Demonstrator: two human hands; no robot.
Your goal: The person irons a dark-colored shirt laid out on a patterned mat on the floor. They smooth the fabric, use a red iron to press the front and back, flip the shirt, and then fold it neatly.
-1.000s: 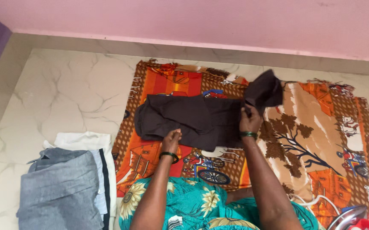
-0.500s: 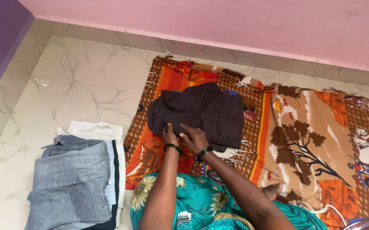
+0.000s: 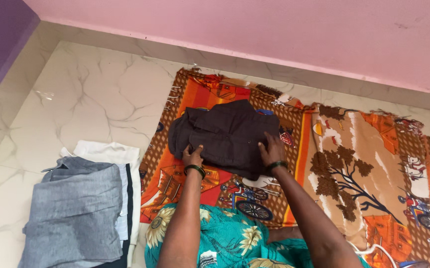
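The soft, light folded dark shirt (image 3: 227,136) is pressed flat by the left hand (image 3: 192,155) and right hand (image 3: 271,149), best gripped at its near edge.

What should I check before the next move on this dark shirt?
1. Both hands on the dark shirt: ok; left hand at its near left edge, right hand at its near right edge.
2. Shirt folded into a compact block: ok.
3. Shirt lies fully on the patterned blanket: ok.
4. Surface smooth: not ok; bunched folds on the left side.
5. Stack of folded clothes level on the marble floor: ok.
6. Fingers gripping or only pressing: cannot tell.
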